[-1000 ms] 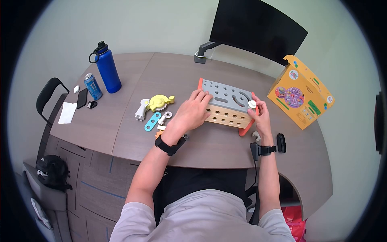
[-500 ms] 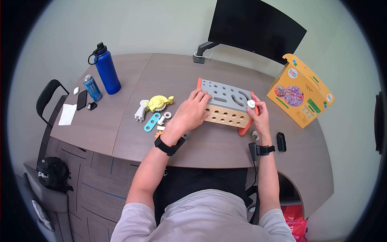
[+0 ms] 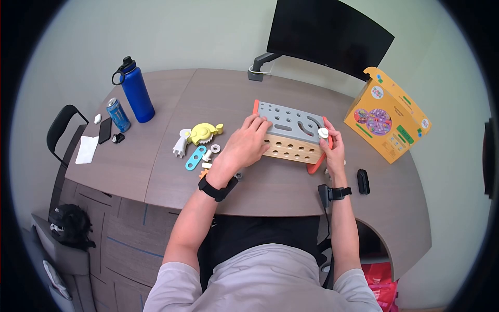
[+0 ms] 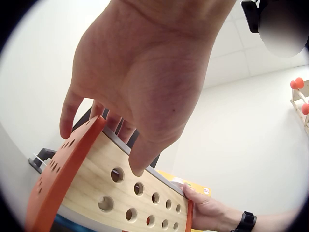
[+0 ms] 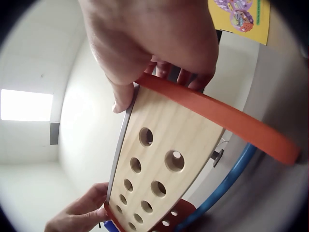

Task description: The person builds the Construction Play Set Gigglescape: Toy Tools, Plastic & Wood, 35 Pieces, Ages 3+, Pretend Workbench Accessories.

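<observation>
A toy workbench with a grey holed top [image 3: 283,115], a pale wooden side [image 3: 291,150] and orange end pieces [image 3: 256,106] stands on the desk. My left hand [image 3: 248,144] grips its left part, fingers over the grey top and thumb against the wooden side [image 4: 111,157]. At the right end, my right hand [image 3: 336,151] holds the orange end piece [image 5: 217,113], with a white round knob [image 3: 323,133] by its thumb and fingers. In the right wrist view, the right hand [image 5: 154,38] hides the knob.
Left of the workbench lie a yellow saw-like toy [image 3: 204,133], a turquoise strip [image 3: 195,158] and small white pieces. A blue bottle [image 3: 136,93], a can [image 3: 118,115] and a phone [image 3: 105,130] are farther left. A yellow box [image 3: 387,117] and a black case [image 3: 363,181] are at right.
The right hand and wrist have shifted very slightly left against the desk, partly covering the small pale piece beside the wrist. Both hands keep their places on the workbench.
</observation>
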### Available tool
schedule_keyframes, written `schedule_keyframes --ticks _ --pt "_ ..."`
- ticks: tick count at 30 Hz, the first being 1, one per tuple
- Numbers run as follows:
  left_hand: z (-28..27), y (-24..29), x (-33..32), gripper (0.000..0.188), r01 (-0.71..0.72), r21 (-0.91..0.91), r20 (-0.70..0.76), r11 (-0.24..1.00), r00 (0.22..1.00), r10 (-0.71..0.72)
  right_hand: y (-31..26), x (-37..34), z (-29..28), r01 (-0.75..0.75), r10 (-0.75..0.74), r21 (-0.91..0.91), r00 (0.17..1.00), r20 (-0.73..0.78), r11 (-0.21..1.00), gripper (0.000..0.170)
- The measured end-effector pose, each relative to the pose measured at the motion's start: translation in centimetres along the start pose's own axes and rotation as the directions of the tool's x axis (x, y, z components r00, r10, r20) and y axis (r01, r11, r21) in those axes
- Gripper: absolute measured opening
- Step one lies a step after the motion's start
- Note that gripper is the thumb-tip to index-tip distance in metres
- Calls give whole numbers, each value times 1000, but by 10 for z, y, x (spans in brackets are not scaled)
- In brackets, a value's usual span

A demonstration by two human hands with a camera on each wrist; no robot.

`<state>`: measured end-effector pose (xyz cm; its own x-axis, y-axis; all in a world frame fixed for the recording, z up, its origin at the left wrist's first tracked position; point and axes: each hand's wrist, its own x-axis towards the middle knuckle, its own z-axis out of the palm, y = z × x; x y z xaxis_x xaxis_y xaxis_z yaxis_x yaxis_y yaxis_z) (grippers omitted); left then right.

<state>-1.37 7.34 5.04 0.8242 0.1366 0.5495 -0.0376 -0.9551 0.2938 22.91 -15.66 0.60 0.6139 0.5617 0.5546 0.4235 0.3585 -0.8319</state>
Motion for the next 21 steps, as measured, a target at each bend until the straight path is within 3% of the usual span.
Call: schedule_keyframes --ticks 8,11,21 --pt "-1 2 0 58 7 9 22 1000 1000 -7 -13 -3 7 -68 68 4 997 -43 998 54" --pt "-2 2 1 59 1 16 22 1000 1000 -1 -18 -3 8 -43 40 -101 999 -26 994 54" --pt "-4 4 1 60 5 13 27 1000 1000 -6 -8 0 1 -47 42 -171 999 -34 984 43"
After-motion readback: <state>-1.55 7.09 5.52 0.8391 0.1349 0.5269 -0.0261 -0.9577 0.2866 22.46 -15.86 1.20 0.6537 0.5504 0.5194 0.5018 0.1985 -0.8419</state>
